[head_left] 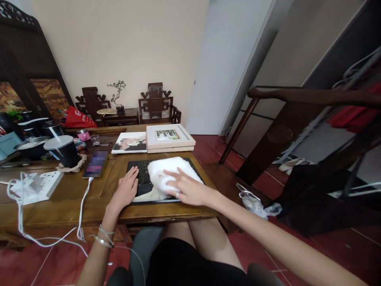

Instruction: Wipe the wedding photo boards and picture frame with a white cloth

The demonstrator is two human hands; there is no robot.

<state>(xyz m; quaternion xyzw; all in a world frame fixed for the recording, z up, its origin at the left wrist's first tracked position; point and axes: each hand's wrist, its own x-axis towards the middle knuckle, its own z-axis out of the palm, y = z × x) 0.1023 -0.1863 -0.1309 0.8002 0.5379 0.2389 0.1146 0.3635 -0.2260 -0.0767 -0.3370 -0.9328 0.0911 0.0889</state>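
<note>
A folded white fluffy towel (pixel 162 171) lies over the middle and right of a dark, glossy, speckled rectangular panel (pixel 142 169) on the table. My right hand (pixel 186 187) grips the towel from above, its fingers spread over the fabric; a ring shows on one finger. At the panel's left edge rests my left hand (pixel 127 187), fingers extended and touching the surface, with nothing in them. Near the panel's front edge, a pale strip (pixel 147 196) runs out from beneath the towel. The towel hides much of the panel.
Behind the panel lie a framed picture (pixel 186 139) and a photo print (pixel 119 147). To the left are a phone (pixel 95 163) on a charging cable, a lidded cup (pixel 67 153) and a white power strip (pixel 50 182). A wooden chair (pixel 268 135) stands right of the table.
</note>
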